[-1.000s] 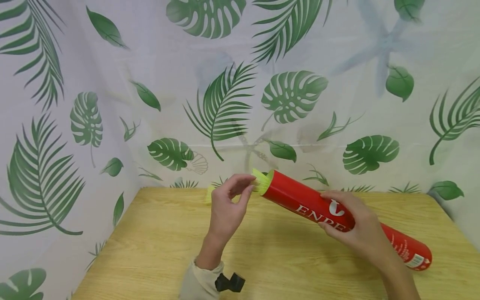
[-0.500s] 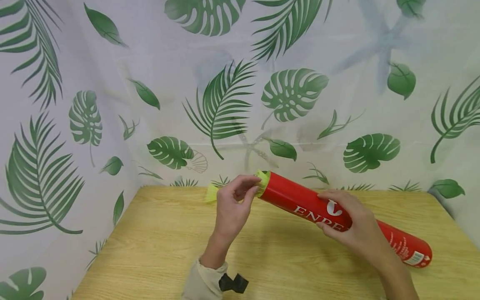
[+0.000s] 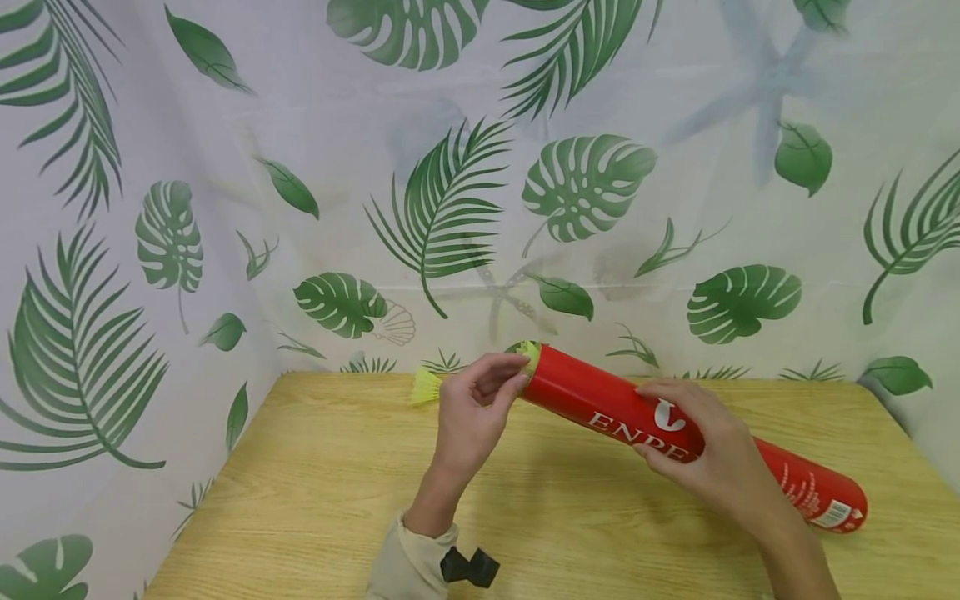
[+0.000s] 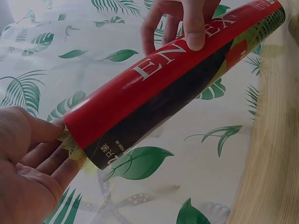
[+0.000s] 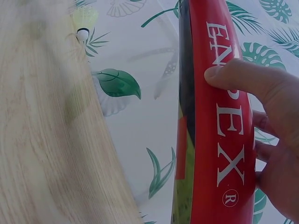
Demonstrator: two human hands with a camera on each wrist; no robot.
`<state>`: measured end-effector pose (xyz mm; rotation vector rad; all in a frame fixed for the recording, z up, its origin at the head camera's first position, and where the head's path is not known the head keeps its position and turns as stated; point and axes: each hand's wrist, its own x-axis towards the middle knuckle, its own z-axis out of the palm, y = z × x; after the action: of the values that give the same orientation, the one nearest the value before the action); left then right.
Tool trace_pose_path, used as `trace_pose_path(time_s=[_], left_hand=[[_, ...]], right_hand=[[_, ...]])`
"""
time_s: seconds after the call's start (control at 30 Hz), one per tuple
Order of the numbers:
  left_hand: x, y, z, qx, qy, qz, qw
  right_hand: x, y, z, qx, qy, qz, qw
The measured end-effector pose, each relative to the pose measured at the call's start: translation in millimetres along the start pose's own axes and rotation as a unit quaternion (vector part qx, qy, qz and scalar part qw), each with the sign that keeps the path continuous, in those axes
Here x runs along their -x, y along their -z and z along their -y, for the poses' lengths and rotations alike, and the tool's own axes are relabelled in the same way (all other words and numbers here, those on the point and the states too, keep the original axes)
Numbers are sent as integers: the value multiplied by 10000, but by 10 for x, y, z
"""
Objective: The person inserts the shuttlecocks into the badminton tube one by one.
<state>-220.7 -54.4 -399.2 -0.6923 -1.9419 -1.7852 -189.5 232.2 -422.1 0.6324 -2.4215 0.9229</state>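
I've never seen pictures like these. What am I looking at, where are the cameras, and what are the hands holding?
There is no machine here: a person works with two bare hands. The wide picture comes from a camera on the person's head; the two close ones come from cameras on each wrist. The right hand grips a long red tube, tilted, its far end resting on the wooden table. The left hand pinches a yellow shuttlecock at the tube's raised open mouth. A second yellow shuttlecock lies on the table beyond the left hand, near the leaf-printed curtain.
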Motion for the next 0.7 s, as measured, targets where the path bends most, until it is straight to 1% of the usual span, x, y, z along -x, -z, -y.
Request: trace_pose_path(time_s=[0.07,0.33,0.57,0.7], left_hand=[[3,0,1,-1,65,61,10000],[6,7,23,106,150,445,9988],[31,-3,25,-10,140,757,9970],[21,-7,45,38,108,870,9961]], right_hand=[[-2,-4,-4,9,7,-2,10000],[-4,-17,-17,50,40,-11,10000],[11,-7,-9,154,35,26,9999],[4,3,2,206,5,2,9998]])
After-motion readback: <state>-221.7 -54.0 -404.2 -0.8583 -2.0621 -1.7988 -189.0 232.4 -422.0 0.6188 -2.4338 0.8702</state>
